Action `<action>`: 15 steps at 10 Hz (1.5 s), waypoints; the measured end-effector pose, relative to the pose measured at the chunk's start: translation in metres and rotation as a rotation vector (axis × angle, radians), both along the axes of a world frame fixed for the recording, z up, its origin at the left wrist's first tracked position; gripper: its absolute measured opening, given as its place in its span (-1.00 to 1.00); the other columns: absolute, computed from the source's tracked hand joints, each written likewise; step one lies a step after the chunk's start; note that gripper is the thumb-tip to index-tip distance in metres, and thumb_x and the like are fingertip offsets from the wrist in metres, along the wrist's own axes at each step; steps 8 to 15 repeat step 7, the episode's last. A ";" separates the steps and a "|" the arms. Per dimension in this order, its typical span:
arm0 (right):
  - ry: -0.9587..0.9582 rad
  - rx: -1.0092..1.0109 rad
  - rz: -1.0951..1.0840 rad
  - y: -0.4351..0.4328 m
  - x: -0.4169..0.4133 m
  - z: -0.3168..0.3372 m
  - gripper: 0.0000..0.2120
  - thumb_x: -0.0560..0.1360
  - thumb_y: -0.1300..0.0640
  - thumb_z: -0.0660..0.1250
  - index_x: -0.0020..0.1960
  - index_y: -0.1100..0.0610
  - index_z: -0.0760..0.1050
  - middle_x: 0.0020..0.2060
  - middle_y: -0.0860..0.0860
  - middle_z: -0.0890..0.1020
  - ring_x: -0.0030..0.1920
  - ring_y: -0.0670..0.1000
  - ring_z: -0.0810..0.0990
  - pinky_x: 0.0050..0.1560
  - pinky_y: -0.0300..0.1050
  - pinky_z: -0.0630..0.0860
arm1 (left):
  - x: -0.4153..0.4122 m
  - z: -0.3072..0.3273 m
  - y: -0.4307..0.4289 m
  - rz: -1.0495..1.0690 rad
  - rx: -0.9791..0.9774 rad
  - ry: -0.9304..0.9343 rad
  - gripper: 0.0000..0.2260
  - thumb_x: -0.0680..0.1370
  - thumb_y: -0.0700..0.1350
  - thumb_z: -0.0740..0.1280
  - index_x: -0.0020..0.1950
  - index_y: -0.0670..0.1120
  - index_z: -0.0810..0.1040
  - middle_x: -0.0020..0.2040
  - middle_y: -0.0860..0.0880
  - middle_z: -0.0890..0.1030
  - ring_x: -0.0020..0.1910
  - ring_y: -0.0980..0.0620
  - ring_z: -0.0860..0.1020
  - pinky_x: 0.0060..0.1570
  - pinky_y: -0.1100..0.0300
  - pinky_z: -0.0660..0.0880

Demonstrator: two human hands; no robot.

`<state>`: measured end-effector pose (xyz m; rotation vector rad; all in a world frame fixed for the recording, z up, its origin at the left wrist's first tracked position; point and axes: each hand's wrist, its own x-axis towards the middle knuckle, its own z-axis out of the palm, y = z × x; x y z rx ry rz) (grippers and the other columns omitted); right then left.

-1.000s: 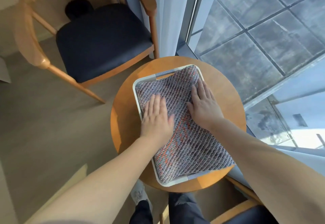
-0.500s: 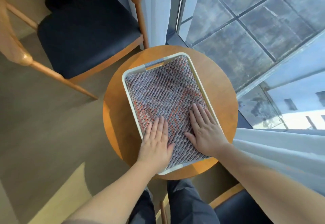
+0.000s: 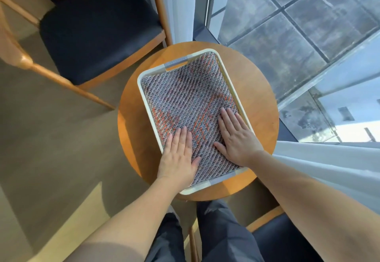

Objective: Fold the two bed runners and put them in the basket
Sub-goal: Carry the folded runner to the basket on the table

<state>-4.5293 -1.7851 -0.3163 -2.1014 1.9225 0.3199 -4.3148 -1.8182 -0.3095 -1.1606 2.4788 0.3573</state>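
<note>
A folded bed runner [image 3: 189,99], woven grey with orange patches, fills the white basket [image 3: 231,80] on the small round wooden table [image 3: 259,105]. My left hand [image 3: 177,158] lies flat on the runner's near left part, fingers straight and together. My right hand [image 3: 236,136] presses flat on the near right part, beside the basket's right rim. Only one runner's top surface shows; anything beneath it is hidden.
A wooden chair with a dark cushion [image 3: 96,35] stands at the far left of the table. A second chair's dark seat [image 3: 287,239] is at the near right. A white curtain [image 3: 329,165] and a glass window [image 3: 298,25] border the right side.
Both hands have slid toward me along the runner, from its middle to its near end. The camera has shifted, so the basket sits more squarely in view.
</note>
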 end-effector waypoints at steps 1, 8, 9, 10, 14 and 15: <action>0.006 0.007 0.005 0.000 0.000 -0.002 -0.26 0.61 -0.26 -0.15 0.52 0.30 0.01 0.53 0.22 0.02 0.54 0.19 -0.04 0.49 0.12 -0.05 | -0.001 0.004 -0.001 0.007 0.003 -0.007 -0.32 0.61 0.20 -0.19 0.37 -0.22 -0.52 0.40 -0.18 -0.51 0.44 -0.11 -0.44 0.43 -0.08 -0.37; -0.002 -0.211 -0.349 0.004 0.045 0.156 -0.09 0.42 -0.34 -0.52 0.57 0.18 -0.08 0.56 0.18 -0.08 0.56 0.11 -0.15 0.50 -0.04 -0.24 | 0.059 0.126 -0.076 0.038 -0.147 0.205 -0.35 0.62 0.20 -0.12 0.54 -0.18 -0.20 0.57 -0.13 -0.20 0.53 -0.01 -0.25 0.47 0.10 -0.31; -0.002 -0.211 -0.349 0.004 0.045 0.156 -0.09 0.42 -0.34 -0.52 0.57 0.18 -0.08 0.56 0.18 -0.08 0.56 0.11 -0.15 0.50 -0.04 -0.24 | 0.059 0.126 -0.076 0.038 -0.147 0.205 -0.35 0.62 0.20 -0.12 0.54 -0.18 -0.20 0.57 -0.13 -0.20 0.53 -0.01 -0.25 0.47 0.10 -0.31; -0.002 -0.211 -0.349 0.004 0.045 0.156 -0.09 0.42 -0.34 -0.52 0.57 0.18 -0.08 0.56 0.18 -0.08 0.56 0.11 -0.15 0.50 -0.04 -0.24 | 0.059 0.126 -0.076 0.038 -0.147 0.205 -0.35 0.62 0.20 -0.12 0.54 -0.18 -0.20 0.57 -0.13 -0.20 0.53 -0.01 -0.25 0.47 0.10 -0.31; -0.002 -0.211 -0.349 0.004 0.045 0.156 -0.09 0.42 -0.34 -0.52 0.57 0.18 -0.08 0.56 0.18 -0.08 0.56 0.11 -0.15 0.50 -0.04 -0.24 | 0.059 0.126 -0.076 0.038 -0.147 0.205 -0.35 0.62 0.20 -0.12 0.54 -0.18 -0.20 0.57 -0.13 -0.20 0.53 -0.01 -0.25 0.47 0.10 -0.31; -0.002 -0.211 -0.349 0.004 0.045 0.156 -0.09 0.42 -0.34 -0.52 0.57 0.18 -0.08 0.56 0.18 -0.08 0.56 0.11 -0.15 0.50 -0.04 -0.24 | 0.059 0.126 -0.076 0.038 -0.147 0.205 -0.35 0.62 0.20 -0.12 0.54 -0.18 -0.20 0.57 -0.13 -0.20 0.53 -0.01 -0.25 0.47 0.10 -0.31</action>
